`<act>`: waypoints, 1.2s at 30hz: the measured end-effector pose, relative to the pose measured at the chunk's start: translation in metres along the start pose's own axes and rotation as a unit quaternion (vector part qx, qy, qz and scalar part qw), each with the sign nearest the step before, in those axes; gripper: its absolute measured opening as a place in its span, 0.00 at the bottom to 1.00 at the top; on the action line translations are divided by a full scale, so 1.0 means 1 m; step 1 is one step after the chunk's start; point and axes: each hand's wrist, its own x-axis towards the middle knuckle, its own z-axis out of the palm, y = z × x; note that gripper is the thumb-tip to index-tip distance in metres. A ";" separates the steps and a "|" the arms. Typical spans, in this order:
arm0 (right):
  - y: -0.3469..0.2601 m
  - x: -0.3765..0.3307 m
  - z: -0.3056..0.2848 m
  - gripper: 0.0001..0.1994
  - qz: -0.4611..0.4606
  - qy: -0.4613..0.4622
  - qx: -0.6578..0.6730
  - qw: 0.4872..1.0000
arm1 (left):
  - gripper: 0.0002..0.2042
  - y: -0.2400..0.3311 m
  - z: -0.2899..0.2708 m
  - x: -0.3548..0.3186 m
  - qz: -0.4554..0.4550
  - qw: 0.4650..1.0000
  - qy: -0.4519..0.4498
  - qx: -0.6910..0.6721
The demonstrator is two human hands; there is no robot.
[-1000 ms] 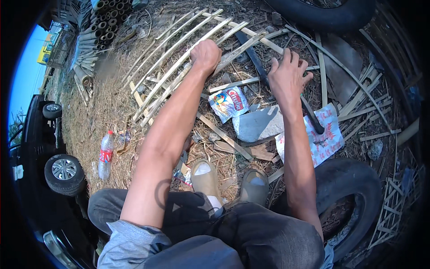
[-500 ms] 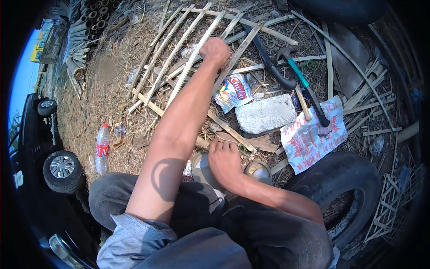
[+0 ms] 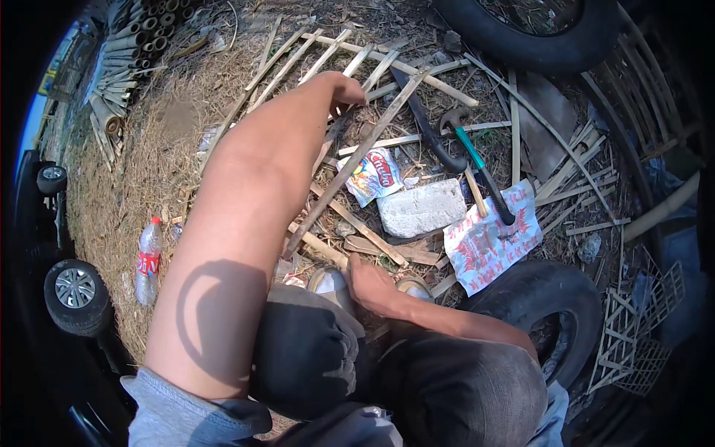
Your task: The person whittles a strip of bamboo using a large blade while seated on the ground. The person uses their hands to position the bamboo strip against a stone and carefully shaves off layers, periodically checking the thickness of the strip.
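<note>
My left hand (image 3: 346,91) reaches far out over a loose lattice of split bamboo strips (image 3: 324,63). Its fingers curl round one strip, though the forearm and back of the hand partly hide the grip. Close to my feet, my right hand (image 3: 372,285) is closed at the end of a round bamboo stick (image 3: 322,244), which runs up and left under the lattice. One long darker strip (image 3: 357,160) slants across between the two hands. To the right of it lie a snack packet (image 3: 370,177) and a whitish block (image 3: 422,208).
A claw hammer with a green and black handle (image 3: 471,149) lies beside a dark-handled long blade (image 3: 428,134). Under the hammer's end is a printed sheet (image 3: 495,242). Tyres (image 3: 547,294) lie at right, a plastic bottle (image 3: 149,261) and a parked vehicle (image 3: 74,294) at left.
My left forearm has swung left and its elbow is raised, the hand tilting over the strips. My right hand has drawn slightly nearer and its fingers have curled in. The view has shifted.
</note>
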 end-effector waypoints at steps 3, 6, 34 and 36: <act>0.032 0.015 -0.043 0.26 -0.010 0.154 -0.151 0.976 | 0.19 0.028 -0.019 -0.047 0.069 0.991 0.088 -0.068; 0.060 0.025 -0.086 0.29 -0.019 0.206 -0.173 0.963 | 0.21 0.016 -0.022 -0.069 0.071 0.972 0.205 -0.092; 0.102 0.046 -0.129 0.16 -0.136 0.258 -0.193 0.937 | 0.29 0.012 0.284 -0.097 0.293 0.827 0.476 0.054; 0.102 0.061 -0.127 0.10 -0.139 0.225 -0.097 0.959 | 0.25 0.000 0.291 -0.096 0.253 0.906 0.336 -0.036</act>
